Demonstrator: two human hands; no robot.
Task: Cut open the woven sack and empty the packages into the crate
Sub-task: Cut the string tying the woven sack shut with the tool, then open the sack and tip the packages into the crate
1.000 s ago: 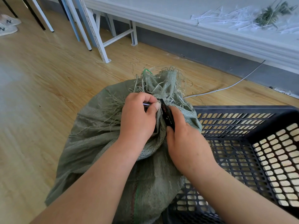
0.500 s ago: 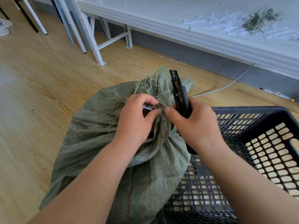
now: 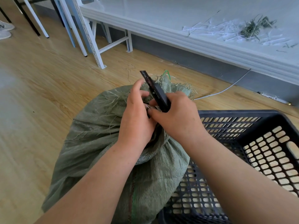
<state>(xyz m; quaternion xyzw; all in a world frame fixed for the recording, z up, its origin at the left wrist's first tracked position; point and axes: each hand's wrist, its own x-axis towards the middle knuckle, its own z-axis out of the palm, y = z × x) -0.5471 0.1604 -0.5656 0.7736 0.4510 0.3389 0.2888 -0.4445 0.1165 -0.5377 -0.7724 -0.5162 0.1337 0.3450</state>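
A grey-green woven sack (image 3: 100, 143) stands on the wooden floor, its frayed neck bunched at the top. My left hand (image 3: 137, 117) grips the tied neck. My right hand (image 3: 176, 117) holds a black utility knife (image 3: 155, 91), whose body points up and away to the left above the neck. The blade end is hidden between my hands. A black perforated plastic crate (image 3: 252, 143) sits right of the sack, which leans against its left side. No packages are visible.
A white shelf frame (image 3: 90, 38) and table legs stand at the back left. A low white ledge (image 3: 194, 41) with paper strips and green scraps runs along the back. A grey cable (image 3: 226, 89) lies on the floor behind the crate.
The knife, low and partly hidden between my hands a second ago, has swung up and now tilts left above the neck. My hands have closed together on the tie.
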